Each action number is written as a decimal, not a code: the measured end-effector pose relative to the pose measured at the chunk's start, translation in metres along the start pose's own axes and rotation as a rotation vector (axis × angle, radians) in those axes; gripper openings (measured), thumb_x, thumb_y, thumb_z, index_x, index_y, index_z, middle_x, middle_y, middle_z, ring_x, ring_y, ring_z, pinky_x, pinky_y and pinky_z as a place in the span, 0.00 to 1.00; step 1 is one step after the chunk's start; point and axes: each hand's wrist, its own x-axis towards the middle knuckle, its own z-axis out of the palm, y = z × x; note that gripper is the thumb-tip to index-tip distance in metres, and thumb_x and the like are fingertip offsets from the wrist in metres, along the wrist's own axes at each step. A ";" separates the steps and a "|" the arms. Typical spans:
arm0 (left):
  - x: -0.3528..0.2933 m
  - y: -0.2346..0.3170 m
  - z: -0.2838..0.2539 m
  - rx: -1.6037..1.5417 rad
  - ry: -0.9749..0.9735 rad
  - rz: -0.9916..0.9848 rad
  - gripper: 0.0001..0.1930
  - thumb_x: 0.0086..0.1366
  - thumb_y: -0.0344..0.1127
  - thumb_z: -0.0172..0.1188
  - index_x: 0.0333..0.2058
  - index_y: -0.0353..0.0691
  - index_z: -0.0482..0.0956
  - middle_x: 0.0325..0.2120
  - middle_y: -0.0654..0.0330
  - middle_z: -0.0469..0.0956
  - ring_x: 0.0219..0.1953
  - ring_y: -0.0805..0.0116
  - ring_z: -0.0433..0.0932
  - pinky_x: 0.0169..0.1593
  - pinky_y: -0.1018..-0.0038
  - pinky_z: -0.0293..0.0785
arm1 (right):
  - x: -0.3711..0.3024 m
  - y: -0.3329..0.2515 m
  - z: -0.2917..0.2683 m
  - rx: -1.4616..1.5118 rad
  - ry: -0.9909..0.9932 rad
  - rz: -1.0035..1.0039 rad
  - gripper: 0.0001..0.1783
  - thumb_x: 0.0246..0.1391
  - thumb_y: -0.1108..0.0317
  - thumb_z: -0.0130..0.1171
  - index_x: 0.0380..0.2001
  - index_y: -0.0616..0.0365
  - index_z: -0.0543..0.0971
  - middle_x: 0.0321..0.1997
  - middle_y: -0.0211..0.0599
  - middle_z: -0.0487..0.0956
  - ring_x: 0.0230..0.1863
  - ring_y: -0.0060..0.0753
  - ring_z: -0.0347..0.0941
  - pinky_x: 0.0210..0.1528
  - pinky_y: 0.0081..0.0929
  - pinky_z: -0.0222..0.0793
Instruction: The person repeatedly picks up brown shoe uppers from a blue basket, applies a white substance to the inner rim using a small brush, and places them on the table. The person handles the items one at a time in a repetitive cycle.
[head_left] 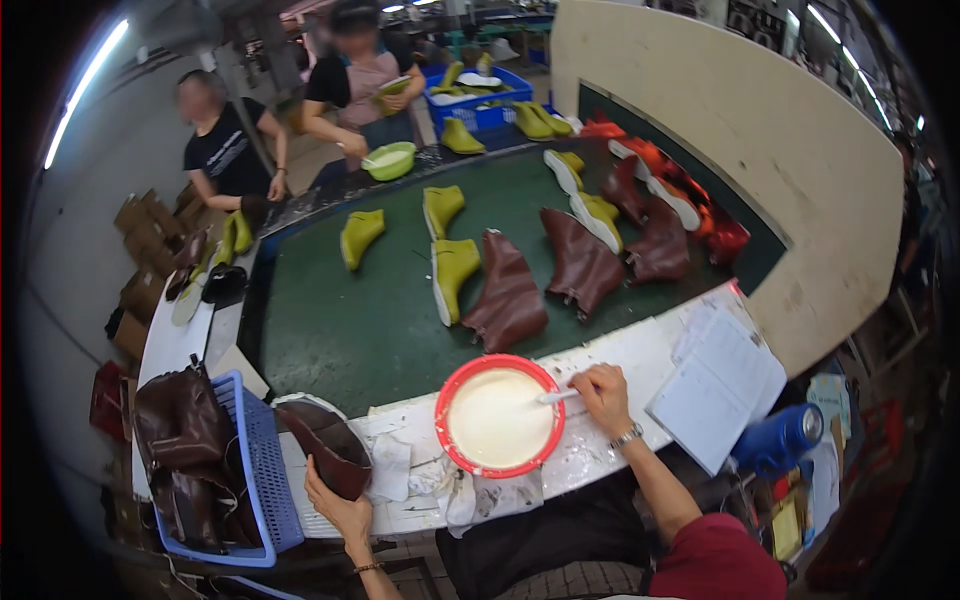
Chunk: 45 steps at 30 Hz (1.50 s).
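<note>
Landmark: red-rimmed bowl point(500, 472) on the white worktop, with cream-coloured liquid inside.

Left hand point(343, 510): left of the bowl and a little nearer the wearer. Part-closed, grasping the near edge of a dark brown boot upper point(350, 462); thumb along the edge, other fingers partly hidden. Beaded bracelet at the wrist.

Boot upper: left of the bowl, above the worktop's near edge. Long axis slants, one end away and to the left, the other toward the wearer and nearer the bowl. Cannot tell which end is the toe. Whether it also rests on the worktop: unclear.

Right hand point(602, 395): just right of the bowl, at its far side. Fingers curled in, pinching a white-handled tool point(562, 396). Handle crosses the bowl's right rim, pointing left and slightly toward the wearer, tip at the liquid; how deep cannot be told. Metal-banded watch on the wrist.

About the bowl: crumpled white cloth point(390, 468) to its left, between it and the boot upper. Blue basket point(265, 470) farther left, heaped with brown uppers. Open notebook point(715, 385) to the right; blue flask point(780, 438) beyond that. Another brown upper point(508, 295) lies just past the bowl on the green surface point(340, 310), olive-green boot point(455, 275) beside it.
</note>
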 end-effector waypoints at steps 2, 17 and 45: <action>0.003 0.001 -0.004 0.018 -0.001 -0.002 0.49 0.46 0.20 0.64 0.71 0.43 0.58 0.60 0.45 0.66 0.64 0.39 0.63 0.67 0.49 0.57 | 0.004 -0.003 0.003 -0.022 0.018 -0.030 0.12 0.59 0.63 0.63 0.23 0.52 0.85 0.24 0.29 0.81 0.30 0.34 0.73 0.44 0.37 0.59; -0.017 0.017 0.012 0.060 0.164 -0.057 0.48 0.45 0.15 0.63 0.69 0.40 0.61 0.64 0.43 0.63 0.66 0.37 0.61 0.69 0.51 0.60 | 0.002 -0.002 0.005 -0.079 0.028 -0.022 0.14 0.62 0.63 0.60 0.22 0.51 0.85 0.23 0.29 0.80 0.32 0.33 0.71 0.49 0.37 0.57; -0.008 0.012 -0.019 -0.136 0.239 0.088 0.41 0.52 0.14 0.58 0.68 0.34 0.62 0.59 0.43 0.70 0.63 0.39 0.67 0.67 0.55 0.61 | 0.013 -0.040 -0.019 0.186 -0.050 0.066 0.13 0.67 0.66 0.57 0.36 0.65 0.85 0.28 0.43 0.81 0.28 0.33 0.76 0.30 0.30 0.66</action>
